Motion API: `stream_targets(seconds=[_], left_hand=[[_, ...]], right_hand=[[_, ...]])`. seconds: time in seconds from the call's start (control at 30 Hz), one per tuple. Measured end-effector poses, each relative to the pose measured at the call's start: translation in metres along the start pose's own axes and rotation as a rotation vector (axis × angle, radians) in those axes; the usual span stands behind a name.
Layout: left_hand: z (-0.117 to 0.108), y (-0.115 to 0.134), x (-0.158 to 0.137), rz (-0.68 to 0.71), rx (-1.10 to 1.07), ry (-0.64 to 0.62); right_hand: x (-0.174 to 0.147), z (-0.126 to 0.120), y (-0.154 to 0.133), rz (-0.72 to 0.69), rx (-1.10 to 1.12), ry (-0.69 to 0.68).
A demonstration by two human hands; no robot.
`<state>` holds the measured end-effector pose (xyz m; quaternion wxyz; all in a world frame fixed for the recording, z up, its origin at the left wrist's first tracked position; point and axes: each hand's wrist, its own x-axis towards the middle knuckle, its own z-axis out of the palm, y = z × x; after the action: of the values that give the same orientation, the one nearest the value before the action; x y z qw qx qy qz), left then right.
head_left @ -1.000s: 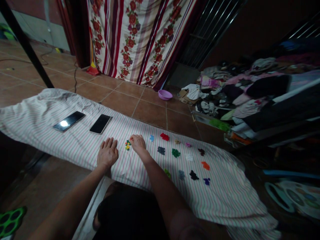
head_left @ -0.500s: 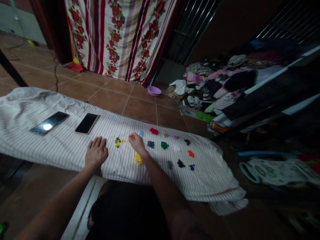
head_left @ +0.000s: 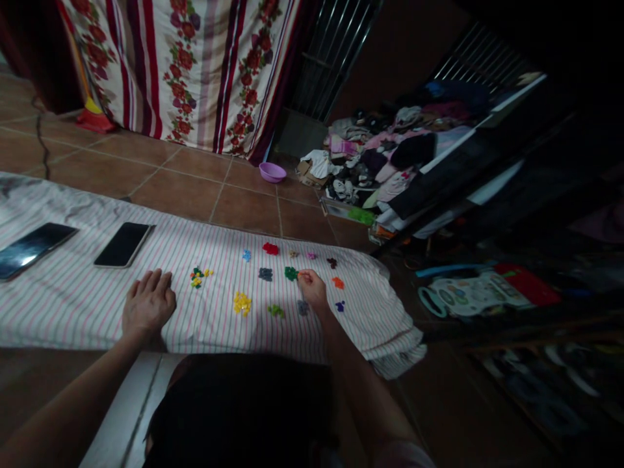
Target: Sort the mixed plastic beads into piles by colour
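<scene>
Small coloured pieces are being sorted into piles on the striped cloth [head_left: 73, 299]: the right hand [head_left: 312, 290], fingers pinched at the green pile [head_left: 291, 273], seems to be setting one down, its release being next, while the left hand [head_left: 147, 302] rests flat, empty.

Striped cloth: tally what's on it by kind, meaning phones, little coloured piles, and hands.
Phones: 2
Coloured piles: 13 in view
Hands, left hand and right hand: 2
Total: 17
</scene>
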<state>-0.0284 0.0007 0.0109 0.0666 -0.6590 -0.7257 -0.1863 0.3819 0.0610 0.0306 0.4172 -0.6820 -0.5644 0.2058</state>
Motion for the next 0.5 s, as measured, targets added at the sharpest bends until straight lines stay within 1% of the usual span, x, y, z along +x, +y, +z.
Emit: stream_targets(seconds=[0.1, 0.2, 0.27, 0.33, 0.4, 0.5], left_hand=[[-0.002, 0.001, 0.0, 0.013, 0.008, -0.008], [-0.003, 0.001, 0.0, 0.024, -0.01, 0.006], [-0.003, 0.001, 0.001, 0.023, -0.037, 0.012], [-0.003, 0.001, 0.001, 0.014, -0.057, 0.013], [-0.002, 0.002, 0.002, 0.008, -0.058, 0.012], [-0.002, 0.001, 0.002, 0.015, -0.041, 0.02]], right_hand=[[0.003, -0.035, 0.018, 0.136, -0.175, 0.09], [0.005, -0.065, 0.032, 0.22, -0.348, 0.153], [0.005, -0.079, 0.04, 0.256, -0.439, 0.161], [0.006, -0.088, 0.046, 0.29, -0.531, 0.152], [0.008, -0.092, 0.049, 0.312, -0.629, 0.133], [0.014, -0.092, 0.049, 0.291, -0.736, 0.091]])
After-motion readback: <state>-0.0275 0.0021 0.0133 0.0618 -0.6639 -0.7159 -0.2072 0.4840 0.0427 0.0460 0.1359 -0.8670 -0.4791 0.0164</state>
